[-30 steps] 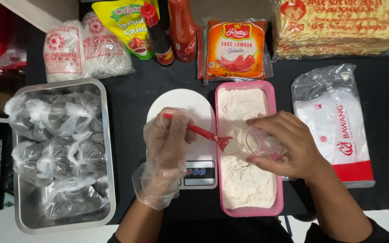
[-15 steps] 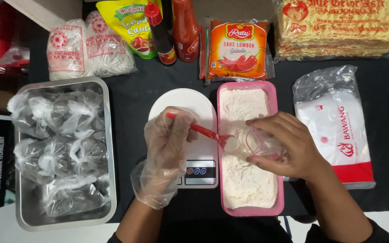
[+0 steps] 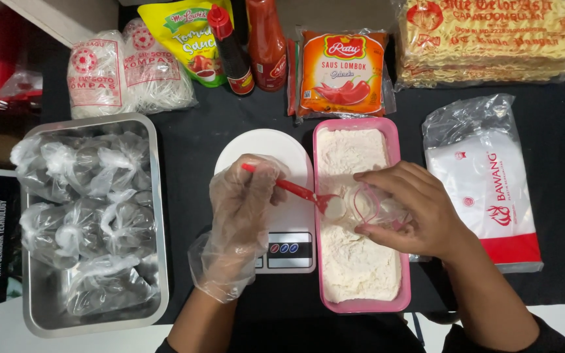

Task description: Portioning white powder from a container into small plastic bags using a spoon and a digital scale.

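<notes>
Left hand [image 3: 243,216], in a loose clear glove, is clenched around the handle of a red spoon [image 3: 299,191]. The spoon's bowl carries white powder and sits over the pink tub [image 3: 393,140] of flour, right at the mouth of a small clear bag [image 3: 374,206]. Right hand [image 3: 420,209], bare, grasps that bag by its rim, fingers pinching it open just above the flour.

Hard to make out: the bag is see-through and mostly covered by the right hand, so its fill level cannot be told. The white scale [image 3: 276,147] lies at 9 o'clock of the tub; the gloved hand hides most of its plate, and only its button panel shows. Both forearms are cut off at the bottom edge. The metal tray [image 3: 155,216] at far 9 o'clock holds knotted clear bags with dark contents that cannot be identified. At 3 o'clock of the tub lies a white and red plastic pack [image 3: 485,189]. At 12 o'clock lie an orange sauce sachet [image 3: 341,72], two sauce bottles [image 3: 266,39], a yellow-green pouch, noodle packs at 11 o'clock and a noodle block at 1 o'clock, several of them cut off by the top edge.

Versus half a second ago: hands, spoon and bag are in nearly the same spots; the spoon tip has edged slightly closer to the bag mouth.
</notes>
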